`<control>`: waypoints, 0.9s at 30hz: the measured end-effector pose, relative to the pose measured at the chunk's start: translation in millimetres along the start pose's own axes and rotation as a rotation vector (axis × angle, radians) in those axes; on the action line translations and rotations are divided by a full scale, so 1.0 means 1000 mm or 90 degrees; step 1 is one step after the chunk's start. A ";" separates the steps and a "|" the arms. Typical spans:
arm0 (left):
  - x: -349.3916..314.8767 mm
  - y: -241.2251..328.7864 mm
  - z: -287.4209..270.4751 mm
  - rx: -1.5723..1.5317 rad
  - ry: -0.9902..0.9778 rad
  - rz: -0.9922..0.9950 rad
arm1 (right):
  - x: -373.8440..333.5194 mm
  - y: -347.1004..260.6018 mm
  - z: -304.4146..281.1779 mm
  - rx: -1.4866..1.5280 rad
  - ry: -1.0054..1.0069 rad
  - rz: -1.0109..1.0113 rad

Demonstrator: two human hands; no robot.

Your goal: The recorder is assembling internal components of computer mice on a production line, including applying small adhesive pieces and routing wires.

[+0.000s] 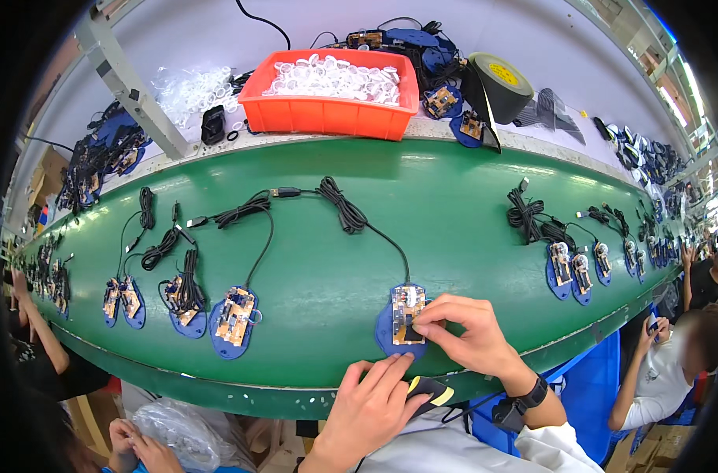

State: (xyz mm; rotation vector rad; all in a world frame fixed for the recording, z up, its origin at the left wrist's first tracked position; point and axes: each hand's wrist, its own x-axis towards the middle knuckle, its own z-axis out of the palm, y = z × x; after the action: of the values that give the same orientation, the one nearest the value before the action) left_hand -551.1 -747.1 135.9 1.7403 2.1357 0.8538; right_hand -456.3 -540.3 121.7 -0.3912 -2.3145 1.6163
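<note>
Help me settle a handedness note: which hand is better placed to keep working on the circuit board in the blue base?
Right, probably. The right hand already pinches the circuit board; the left hand only touches the blue base at its near edge.

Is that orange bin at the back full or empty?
Nearly full. The orange bin holds white ring-shaped plastic parts heaped about to its rim, hiding the bottom.

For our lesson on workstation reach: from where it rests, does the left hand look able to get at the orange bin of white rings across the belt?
Probably yes, with a long stretch: the left hand sits at the near edge, and only flat cables lie on the green belt before the orange bin.
</note>
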 end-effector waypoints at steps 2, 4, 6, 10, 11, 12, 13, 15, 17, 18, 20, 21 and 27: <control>0.000 -0.001 0.002 -0.003 0.013 0.016 | 0.001 0.002 0.001 -0.024 -0.011 0.005; 0.002 -0.003 0.002 -0.008 0.022 0.019 | 0.003 0.001 0.003 -0.028 0.003 0.003; 0.003 -0.004 0.002 -0.014 0.032 0.022 | 0.002 0.003 0.003 -0.036 -0.003 -0.001; 0.003 -0.005 0.005 -0.017 0.018 0.016 | 0.003 0.003 -0.001 -0.082 -0.024 -0.024; 0.003 -0.005 0.006 -0.015 0.017 0.018 | 0.003 0.002 -0.001 -0.082 -0.024 -0.023; 0.004 -0.005 0.006 -0.016 0.016 0.018 | 0.003 0.002 -0.001 -0.084 -0.024 -0.019; 0.005 -0.004 0.006 -0.014 0.024 0.022 | 0.003 0.001 -0.001 -0.085 -0.024 -0.015; 0.007 -0.004 0.007 -0.013 0.031 0.026 | 0.003 0.000 0.000 -0.089 -0.011 -0.017; 0.008 -0.005 0.008 -0.009 0.030 0.031 | 0.002 0.001 0.000 -0.092 0.001 -0.024; 0.007 -0.004 0.008 -0.009 0.030 0.032 | 0.001 0.001 0.000 -0.089 0.002 -0.016; 0.007 -0.004 0.008 -0.013 0.006 0.018 | 0.001 0.003 -0.001 -0.090 0.005 -0.011; 0.008 -0.004 0.009 -0.014 0.008 0.020 | 0.001 0.004 -0.002 -0.088 0.010 -0.011; 0.009 -0.004 0.013 -0.011 0.013 0.028 | -0.002 0.003 -0.005 -0.087 -0.003 0.005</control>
State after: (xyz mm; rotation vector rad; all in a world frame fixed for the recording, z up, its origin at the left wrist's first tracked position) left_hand -549.4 -735.2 124.7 1.7835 2.1039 0.9016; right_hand -452.4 -536.2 120.4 -0.4269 -2.4375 1.4688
